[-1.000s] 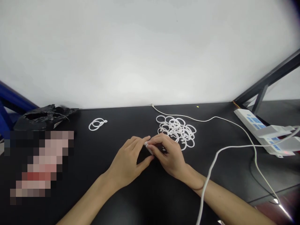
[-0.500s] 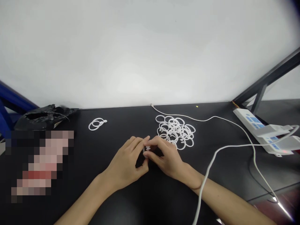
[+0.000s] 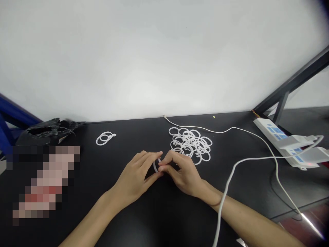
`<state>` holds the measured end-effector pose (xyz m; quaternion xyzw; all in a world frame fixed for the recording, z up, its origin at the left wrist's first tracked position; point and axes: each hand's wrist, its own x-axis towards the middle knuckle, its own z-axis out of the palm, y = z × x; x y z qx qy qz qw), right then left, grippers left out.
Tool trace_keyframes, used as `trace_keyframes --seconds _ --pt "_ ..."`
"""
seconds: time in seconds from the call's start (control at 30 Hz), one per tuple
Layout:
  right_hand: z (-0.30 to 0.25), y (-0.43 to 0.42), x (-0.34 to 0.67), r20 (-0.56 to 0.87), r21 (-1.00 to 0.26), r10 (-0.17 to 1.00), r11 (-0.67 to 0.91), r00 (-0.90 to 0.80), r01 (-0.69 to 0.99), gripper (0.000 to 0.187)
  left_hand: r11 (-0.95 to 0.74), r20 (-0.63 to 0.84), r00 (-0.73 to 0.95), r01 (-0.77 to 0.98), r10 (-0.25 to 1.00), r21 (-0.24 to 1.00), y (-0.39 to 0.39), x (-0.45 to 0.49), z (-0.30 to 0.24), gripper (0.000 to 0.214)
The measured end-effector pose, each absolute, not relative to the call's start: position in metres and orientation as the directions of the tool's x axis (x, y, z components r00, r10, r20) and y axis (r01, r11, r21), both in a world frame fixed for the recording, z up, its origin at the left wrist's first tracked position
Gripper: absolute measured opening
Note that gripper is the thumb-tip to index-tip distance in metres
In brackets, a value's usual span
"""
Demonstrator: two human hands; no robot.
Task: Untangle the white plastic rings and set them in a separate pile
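A white plastic ring (image 3: 155,166), resembling a curtain ring, is held edge-on between my two hands over the black table. My left hand (image 3: 135,173) grips its left side, thumb below and fingers above. On the other side, my right hand (image 3: 183,175) pinches it between thumb and index finger, which cover part of it. Just beyond my right hand lies a pile of several similar white rings (image 3: 190,140). Farther left, a small overlapping group of white rings (image 3: 105,138) rests on the table.
A white power strip (image 3: 276,135) with plugged-in adapters lies at the right. Its white cable (image 3: 232,171) passes over my right forearm, and a thinner cord (image 3: 205,129) runs behind the pile. Crumpled black plastic (image 3: 48,130) and a pixelated patch (image 3: 48,181) are at the left.
The ring between my hands has turned, and its curved band now shows where a notched part showed before. My left fingers have shifted slightly, and the camera view has moved a little.
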<state>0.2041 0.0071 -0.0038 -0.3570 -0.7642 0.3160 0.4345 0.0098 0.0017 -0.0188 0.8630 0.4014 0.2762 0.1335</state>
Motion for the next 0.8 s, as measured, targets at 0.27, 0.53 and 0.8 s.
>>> trace_keyframes --seconds 0.27,0.53,0.8 --pt "-0.010 0.007 0.205 0.433 -0.797 0.807 0.551 -0.401 0.249 0.008 -0.604 0.348 0.493 0.652 0.797 0.459 0.002 0.007 -0.019 0.035" --pt "-0.010 0.008 0.207 0.480 -0.607 0.775 0.632 -0.411 0.482 0.010 -0.556 0.358 0.429 0.702 0.829 0.445 0.005 0.003 -0.015 0.029" --pt "-0.006 0.032 0.235 0.532 -0.189 0.824 0.340 -0.195 0.921 0.038 -0.237 0.396 0.102 0.921 0.913 0.310 0.032 -0.040 -0.018 0.034"
